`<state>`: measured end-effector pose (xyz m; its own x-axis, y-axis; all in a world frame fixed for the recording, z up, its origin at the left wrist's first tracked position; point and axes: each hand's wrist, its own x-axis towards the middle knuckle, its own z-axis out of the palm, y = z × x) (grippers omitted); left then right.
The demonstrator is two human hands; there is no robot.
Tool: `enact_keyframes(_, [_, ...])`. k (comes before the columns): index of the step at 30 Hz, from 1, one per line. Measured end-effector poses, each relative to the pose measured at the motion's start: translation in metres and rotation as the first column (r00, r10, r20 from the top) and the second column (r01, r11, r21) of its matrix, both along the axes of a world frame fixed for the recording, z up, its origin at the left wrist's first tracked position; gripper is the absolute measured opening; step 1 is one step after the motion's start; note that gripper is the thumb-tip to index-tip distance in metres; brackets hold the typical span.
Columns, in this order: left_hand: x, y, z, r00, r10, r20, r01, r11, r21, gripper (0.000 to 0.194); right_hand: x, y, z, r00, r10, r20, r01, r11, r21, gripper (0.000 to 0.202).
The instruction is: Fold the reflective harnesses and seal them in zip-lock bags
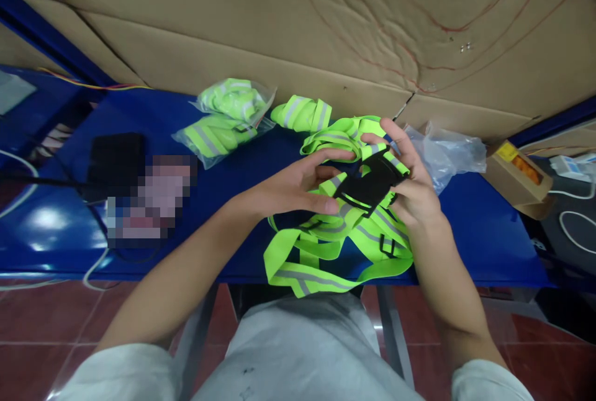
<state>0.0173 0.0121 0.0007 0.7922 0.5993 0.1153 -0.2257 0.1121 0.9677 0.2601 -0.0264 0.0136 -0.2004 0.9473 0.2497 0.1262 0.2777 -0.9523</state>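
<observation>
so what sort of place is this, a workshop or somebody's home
Most likely a workshop or packing station: a blue worktable backed by cardboard, holding several lime reflective straps, some in clear bags.

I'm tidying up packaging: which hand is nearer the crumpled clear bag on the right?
Right. The right hand, holding the black buckle, is just left of the clear bag; the left hand is farther left, on the buckle's other side.

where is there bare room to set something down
Bare blue tabletop shows between the right forearm and cardboard box, and between the left forearm and bagged straps. The middle is crowded: loose green straps and black buckle.
</observation>
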Motion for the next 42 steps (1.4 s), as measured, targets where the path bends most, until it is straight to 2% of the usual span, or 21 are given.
enact_keyframes(3, [0.002, 0.000, -0.001, 0.999, 0.022, -0.024, -0.023, 0.999, -0.034, 0.059, -0.001, 0.001, -0.001, 0.998, -0.057, -0.032, 0.054, 0.996, -0.072, 0.078])
enact_keyframes(6, [0.004, -0.003, -0.005, 0.999, -0.039, -0.003, 0.039, 0.999, -0.024, 0.059, -0.005, 0.002, -0.004, 0.995, -0.100, -0.002, 0.099, 0.986, -0.134, 0.066])
enact_keyframes(7, [0.005, -0.004, -0.006, 1.000, -0.027, 0.009, 0.027, 0.999, -0.026, 0.061, -0.006, 0.003, -0.005, 0.995, -0.101, 0.000, 0.099, 0.984, -0.149, 0.064])
enact_keyframes(10, [0.005, -0.010, -0.004, 0.999, 0.042, 0.001, -0.042, 0.995, -0.095, 0.065, -0.007, 0.003, -0.005, 0.996, -0.050, -0.070, 0.031, 0.967, -0.254, 0.070])
enact_keyframes(13, [0.003, -0.013, 0.000, 0.999, 0.039, -0.017, -0.042, 0.984, -0.174, 0.057, -0.005, 0.000, -0.002, 0.986, 0.024, -0.163, -0.082, 0.930, -0.358, 0.079])
enact_keyframes(18, [-0.003, -0.009, 0.001, 0.994, 0.051, 0.099, -0.024, 0.967, -0.255, 0.054, 0.004, -0.002, 0.003, 0.959, 0.229, -0.165, -0.271, 0.910, -0.313, 0.098])
enact_keyframes(22, [-0.004, -0.006, 0.001, 0.989, 0.068, 0.129, -0.036, 0.972, -0.232, 0.068, 0.004, 0.004, -0.006, 0.960, 0.280, -0.007, -0.274, 0.931, -0.239, 0.079])
enact_keyframes(24, [-0.002, -0.007, 0.002, 0.990, 0.045, 0.132, -0.016, 0.976, -0.219, 0.074, 0.002, 0.008, -0.013, 0.940, 0.339, -0.038, -0.336, 0.898, -0.286, 0.068])
enact_keyframes(25, [-0.001, -0.008, 0.003, 0.989, 0.025, 0.143, 0.007, 0.976, -0.218, 0.072, 0.001, 0.009, -0.016, 0.930, 0.352, -0.108, -0.367, 0.871, -0.327, 0.063])
enact_keyframes(28, [0.002, -0.012, 0.004, 0.982, -0.005, 0.191, 0.054, 0.966, -0.254, 0.057, 0.001, 0.010, -0.020, 0.895, 0.276, -0.351, -0.416, 0.802, -0.428, 0.046])
enact_keyframes(31, [0.003, -0.016, 0.005, 0.983, 0.036, 0.180, 0.029, 0.938, -0.345, 0.062, 0.004, 0.009, -0.020, 0.866, 0.248, -0.435, -0.444, 0.781, -0.439, 0.034])
enact_keyframes(33, [0.003, -0.018, 0.006, 0.989, 0.051, 0.137, 0.003, 0.930, -0.368, 0.064, 0.007, 0.007, -0.018, 0.847, 0.288, -0.447, -0.484, 0.765, -0.425, 0.031])
enact_keyframes(35, [0.003, -0.019, 0.008, 0.995, 0.026, 0.099, 0.010, 0.937, -0.349, 0.053, 0.012, 0.005, -0.016, 0.816, 0.353, -0.458, -0.546, 0.730, -0.411, 0.031])
enact_keyframes(38, [0.001, -0.021, 0.012, 0.992, -0.074, 0.106, 0.104, 0.941, -0.323, 0.038, 0.019, 0.003, -0.013, 0.741, 0.470, -0.480, -0.658, 0.650, -0.379, 0.040])
enact_keyframes(40, [-0.001, -0.023, 0.015, 0.982, -0.157, 0.108, 0.184, 0.921, -0.342, 0.039, 0.021, 0.002, -0.010, 0.683, 0.538, -0.494, -0.722, 0.601, -0.343, 0.046])
enact_keyframes(42, [-0.003, -0.024, 0.015, 0.969, -0.231, 0.087, 0.247, 0.891, -0.382, 0.041, 0.021, 0.001, -0.007, 0.651, 0.574, -0.496, -0.751, 0.583, -0.311, 0.042])
